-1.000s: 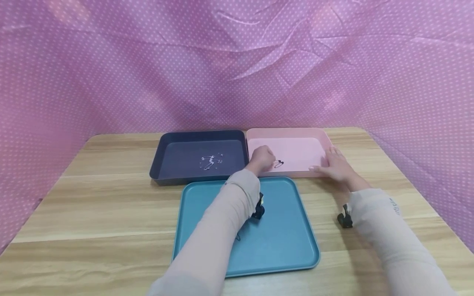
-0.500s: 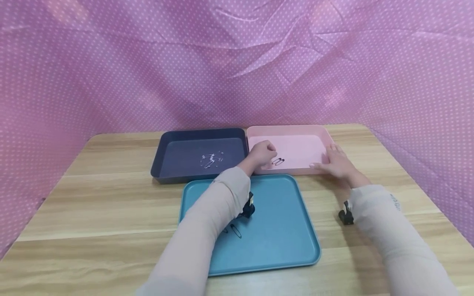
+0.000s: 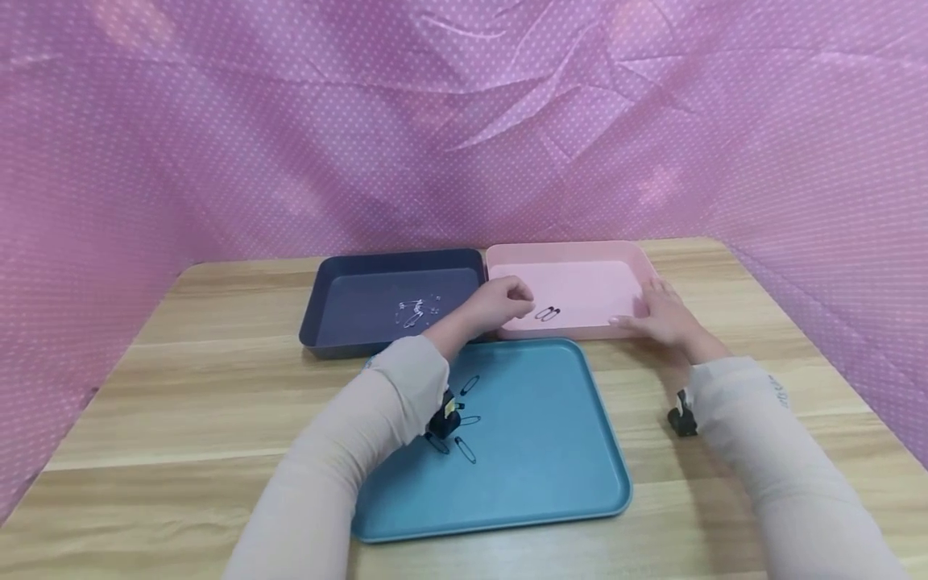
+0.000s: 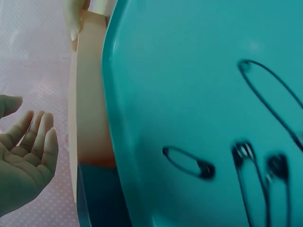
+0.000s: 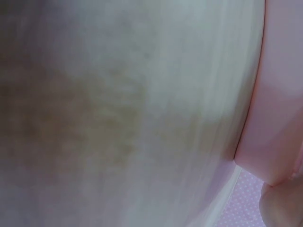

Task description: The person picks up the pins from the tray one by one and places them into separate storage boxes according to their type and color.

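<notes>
My left hand [image 3: 496,302] hovers over the left front part of the pink tray [image 3: 590,278]. In the left wrist view its fingers [image 4: 35,135] are loosely bent, with nothing between them and the thumb. Two black safety pins [image 3: 548,313] lie in the pink tray, just right of that hand. My right hand [image 3: 663,322] rests at the pink tray's front right corner, its thumb on the front rim and its fingers extended along the right side. Several black safety pins [image 3: 466,449] are spread on the teal tray [image 3: 551,451], some partly hidden by the left wrist.
A dark blue tray [image 3: 355,302] stands against the pink tray's left side, with several silver safety pins [image 3: 415,312] in it. All three trays are on a wooden table [image 3: 181,403]. A pink dotted cloth [image 3: 326,145] hangs behind and at both sides.
My left hand has drawn back to the left from the two pins in the pink tray and its fingers have loosened. More pins show on the teal tray. The right hand stays put.
</notes>
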`<state>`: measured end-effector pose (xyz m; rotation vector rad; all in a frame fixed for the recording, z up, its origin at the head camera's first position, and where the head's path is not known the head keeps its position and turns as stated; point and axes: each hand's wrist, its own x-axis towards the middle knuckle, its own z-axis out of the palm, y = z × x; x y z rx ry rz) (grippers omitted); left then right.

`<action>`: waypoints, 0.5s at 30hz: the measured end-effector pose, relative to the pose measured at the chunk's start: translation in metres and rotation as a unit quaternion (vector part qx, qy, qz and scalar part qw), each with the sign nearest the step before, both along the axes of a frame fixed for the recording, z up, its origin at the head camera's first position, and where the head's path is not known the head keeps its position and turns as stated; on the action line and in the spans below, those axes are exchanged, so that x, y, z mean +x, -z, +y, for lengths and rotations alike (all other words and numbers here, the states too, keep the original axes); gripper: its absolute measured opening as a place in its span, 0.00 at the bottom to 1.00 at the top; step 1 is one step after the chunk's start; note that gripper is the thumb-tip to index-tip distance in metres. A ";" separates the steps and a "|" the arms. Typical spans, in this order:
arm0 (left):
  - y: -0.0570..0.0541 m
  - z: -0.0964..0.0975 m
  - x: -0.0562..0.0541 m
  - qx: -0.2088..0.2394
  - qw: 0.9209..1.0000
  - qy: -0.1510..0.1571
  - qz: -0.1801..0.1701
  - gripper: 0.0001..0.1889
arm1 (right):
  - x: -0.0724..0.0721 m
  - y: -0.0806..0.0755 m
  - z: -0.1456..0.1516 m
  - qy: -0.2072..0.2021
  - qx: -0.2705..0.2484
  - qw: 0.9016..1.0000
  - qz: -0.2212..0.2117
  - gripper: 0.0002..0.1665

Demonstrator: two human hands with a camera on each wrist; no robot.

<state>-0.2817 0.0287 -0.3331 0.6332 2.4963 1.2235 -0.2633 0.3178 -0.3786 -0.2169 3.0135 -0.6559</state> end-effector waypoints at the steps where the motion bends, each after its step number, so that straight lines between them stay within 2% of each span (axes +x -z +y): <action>1: -0.001 -0.002 0.002 0.002 1.000 0.004 -0.002 0.09 | 0.000 0.000 0.001 0.001 0.001 1.000 -0.002 0.61; 10: -0.008 -0.026 0.018 0.009 0.999 0.032 -0.026 0.08 | 0.000 0.000 0.001 -0.003 0.006 1.000 -0.007 0.61; 15: -0.007 -0.039 0.024 -0.010 0.999 0.046 -0.011 0.09 | 0.001 -0.001 -0.001 -0.005 0.003 1.000 -0.002 0.61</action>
